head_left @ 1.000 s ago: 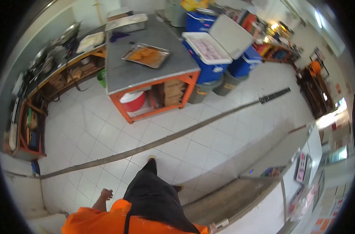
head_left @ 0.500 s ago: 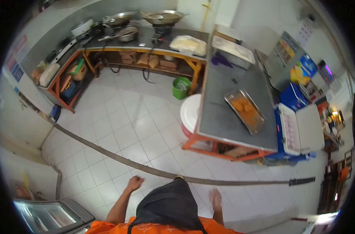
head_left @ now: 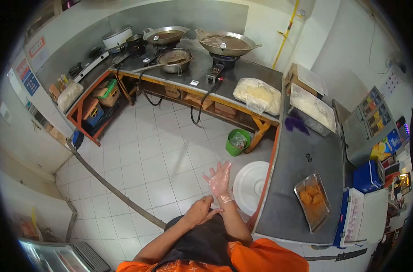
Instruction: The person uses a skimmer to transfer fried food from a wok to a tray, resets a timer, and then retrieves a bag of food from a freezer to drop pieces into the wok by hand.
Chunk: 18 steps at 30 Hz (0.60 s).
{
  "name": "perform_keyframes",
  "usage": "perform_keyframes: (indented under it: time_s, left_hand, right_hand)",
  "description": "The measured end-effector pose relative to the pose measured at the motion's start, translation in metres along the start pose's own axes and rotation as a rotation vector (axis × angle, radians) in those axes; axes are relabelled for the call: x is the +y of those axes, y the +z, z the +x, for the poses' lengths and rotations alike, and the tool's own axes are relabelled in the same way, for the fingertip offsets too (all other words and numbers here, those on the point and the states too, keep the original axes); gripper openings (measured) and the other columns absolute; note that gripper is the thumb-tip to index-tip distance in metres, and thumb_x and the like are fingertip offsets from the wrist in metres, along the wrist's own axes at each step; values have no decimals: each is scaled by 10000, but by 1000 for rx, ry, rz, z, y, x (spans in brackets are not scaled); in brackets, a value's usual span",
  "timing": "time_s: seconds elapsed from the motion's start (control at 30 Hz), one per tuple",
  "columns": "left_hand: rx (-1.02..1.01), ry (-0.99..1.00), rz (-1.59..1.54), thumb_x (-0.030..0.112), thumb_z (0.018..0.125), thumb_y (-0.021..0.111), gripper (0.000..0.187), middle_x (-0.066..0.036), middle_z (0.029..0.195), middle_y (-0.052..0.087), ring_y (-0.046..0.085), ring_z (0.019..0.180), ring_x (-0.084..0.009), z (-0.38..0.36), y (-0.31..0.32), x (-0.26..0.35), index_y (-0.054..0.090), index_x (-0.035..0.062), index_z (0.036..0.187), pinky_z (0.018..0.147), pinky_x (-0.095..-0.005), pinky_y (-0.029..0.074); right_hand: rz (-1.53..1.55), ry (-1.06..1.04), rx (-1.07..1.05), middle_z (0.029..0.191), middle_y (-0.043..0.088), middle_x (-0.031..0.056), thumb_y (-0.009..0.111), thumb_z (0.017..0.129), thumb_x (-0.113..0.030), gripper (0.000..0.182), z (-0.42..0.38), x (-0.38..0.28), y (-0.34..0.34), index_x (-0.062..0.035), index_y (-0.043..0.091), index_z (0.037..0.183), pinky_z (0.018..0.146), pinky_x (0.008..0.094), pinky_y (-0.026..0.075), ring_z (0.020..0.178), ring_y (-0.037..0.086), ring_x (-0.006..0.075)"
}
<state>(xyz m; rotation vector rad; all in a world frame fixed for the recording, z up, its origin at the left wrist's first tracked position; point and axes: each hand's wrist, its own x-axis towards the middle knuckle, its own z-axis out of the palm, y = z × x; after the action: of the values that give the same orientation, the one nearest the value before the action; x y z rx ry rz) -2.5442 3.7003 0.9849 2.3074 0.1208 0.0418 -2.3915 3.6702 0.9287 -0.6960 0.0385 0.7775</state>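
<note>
My right hand [head_left: 221, 177] is raised over the floor with its fingers spread, and a clear plastic glove [head_left: 223, 187] covers it to the wrist. It holds nothing. Close against that wrist is my bare left hand [head_left: 201, 212], its fingers curled together and its thumb reaching toward the right forearm. Whether it pinches the glove's cuff is hidden. Beyond the right hand stand a white round lid [head_left: 254, 188] on a bin and a green bin [head_left: 238, 141]. A metal tray [head_left: 322, 217] of orange-coated food lies on the dark table to the right.
Along the far counter are two large woks [head_left: 227, 44] [head_left: 166, 35], a strainer on a pot [head_left: 174, 59] and a bagged pale mass [head_left: 258, 94]. The side table [head_left: 279, 204] holds a flour container [head_left: 312, 109] and purple gloves [head_left: 297, 125]. An open cooler [head_left: 372, 217] stands right.
Both hands were apart at my sides; they have risen and come together in front of me. My view has swung, so the counter and table sit further right.
</note>
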Motion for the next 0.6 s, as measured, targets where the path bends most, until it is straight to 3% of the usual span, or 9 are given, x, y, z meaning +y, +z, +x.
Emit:
perform_keyframes:
  time_s: [0.1,0.2,0.27,0.3,0.37,0.4,0.47,0.53,0.6]
  left_hand:
    - [150,1,-48,264,899,561,282,-216,849,573,596,781,-403,61,-28,-40,518,-12,939,679,-450,496]
    - [203,61,-49,169,903,540,185,-222,853,583,593,779,-410,114,-51,-81,528,-15,924,668,-446,499]
    - [245,150,-122,102,896,521,125,-230,839,592,588,789,-415,141,-73,-99,540,-20,913,667,-441,499]
    - [217,120,-185,102,904,497,136,-231,820,599,586,772,-417,154,-87,-107,549,-24,898,681,-444,492]
    - [180,94,-215,115,909,491,157,-230,804,598,586,757,-416,181,-123,-121,551,-26,878,678,-443,487]
    - [149,71,-234,129,914,485,180,-230,788,598,586,742,-415,196,-143,-135,553,-28,858,676,-442,481]
    - [111,34,-226,158,916,489,208,-230,775,599,585,732,-416,225,-177,-184,555,-26,843,671,-443,477]
    - [58,3,-217,187,918,493,237,-229,761,600,584,722,-416,249,-221,-232,557,-24,829,666,-445,472]
    - [90,-233,-271,236,907,527,291,-210,722,599,598,693,-385,265,-266,-279,567,-23,780,643,-421,467]
  right_hand:
    - [-32,13,-48,1537,-163,29,341,791,-775,936,77,15,9,-324,-152,1447,1071,615,73,1415,-71,308]
    - [-199,-31,-125,1534,-174,22,373,857,-682,896,144,20,29,-279,-166,1448,1072,611,85,1416,-79,299]
    - [-273,-66,-127,1547,-69,48,415,920,-547,819,187,22,45,-206,-83,1473,1083,558,165,1413,41,315]
    - [-276,-63,-119,1547,-69,48,415,920,-547,819,208,20,52,-206,-83,1473,1083,558,165,1413,41,315]
    - [-243,13,-133,1514,169,95,452,935,-474,711,260,10,72,-148,121,1474,1046,464,304,1345,271,302]
    - [-250,19,-140,1514,169,95,452,935,-474,711,291,12,84,-148,121,1474,1046,464,304,1345,271,302]
    - [-369,-21,-46,1385,407,119,471,929,-464,574,352,18,110,-137,365,1389,939,374,414,1191,470,264]
    - [-458,-88,75,1160,578,89,492,918,-457,496,429,14,143,-100,508,1262,773,350,476,975,584,218]
    - [-687,-195,272,1013,648,99,535,892,-423,439,537,12,153,-59,610,1125,792,367,462,950,603,224]
